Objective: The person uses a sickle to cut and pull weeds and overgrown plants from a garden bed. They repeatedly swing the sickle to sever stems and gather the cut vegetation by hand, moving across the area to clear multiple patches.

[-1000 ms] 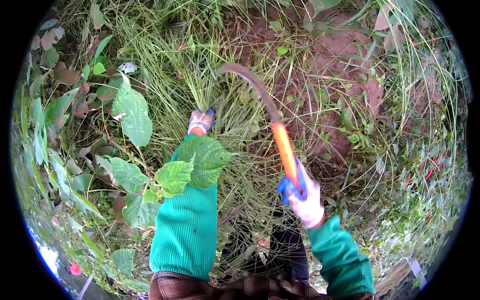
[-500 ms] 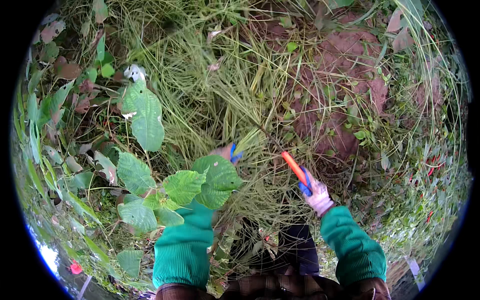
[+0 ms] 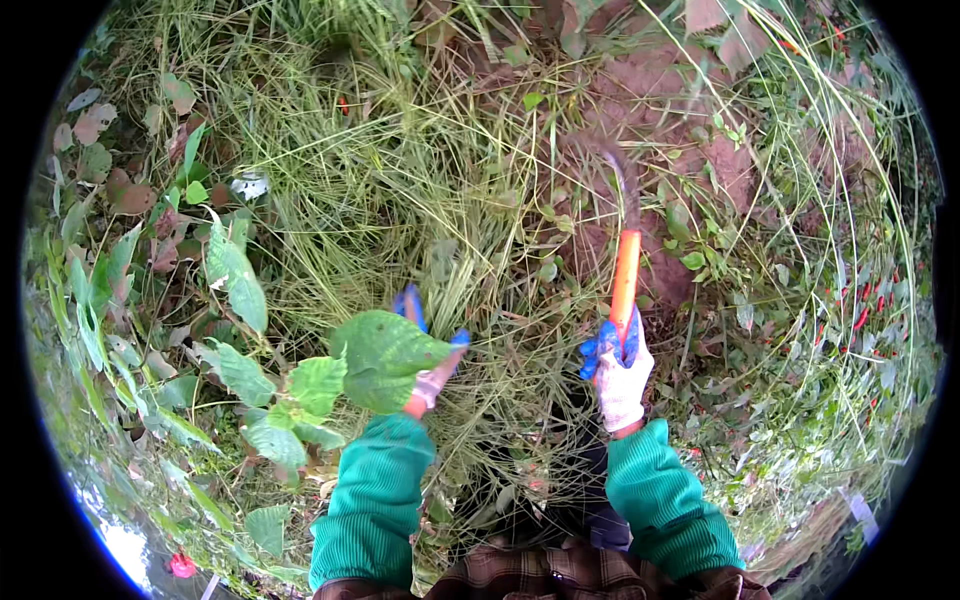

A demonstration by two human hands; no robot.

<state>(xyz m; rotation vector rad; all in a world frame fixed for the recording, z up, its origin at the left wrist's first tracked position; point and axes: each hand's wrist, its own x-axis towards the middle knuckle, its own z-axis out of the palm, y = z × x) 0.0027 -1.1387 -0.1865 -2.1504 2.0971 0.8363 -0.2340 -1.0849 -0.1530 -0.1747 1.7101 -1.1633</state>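
My right hand [image 3: 621,378], in a white glove with blue fingers, is closed round the orange handle of a sickle [image 3: 626,270]. Its dark curved blade points away from me over reddish soil and bends left at the tip, where it blurs. Gloved the same way, my left hand [image 3: 431,384] has its blue thumb and fingers spread apart above the long grass [image 3: 470,270]. A broad green leaf [image 3: 385,360] covers much of that hand, and I see nothing held in it.
A leafy plant [image 3: 290,410] rises just left of my left forearm. Bare reddish soil [image 3: 655,95] shows at the far right of the grass. Several red peppers [image 3: 862,318] hang among leaves at the right. My dark-clad legs stand amid grass below.
The sickle has swung from pointing far left to pointing nearly straight away, its blade now over the soil. My left hand has shifted left, its fingers spread. The leafy plant has moved left.
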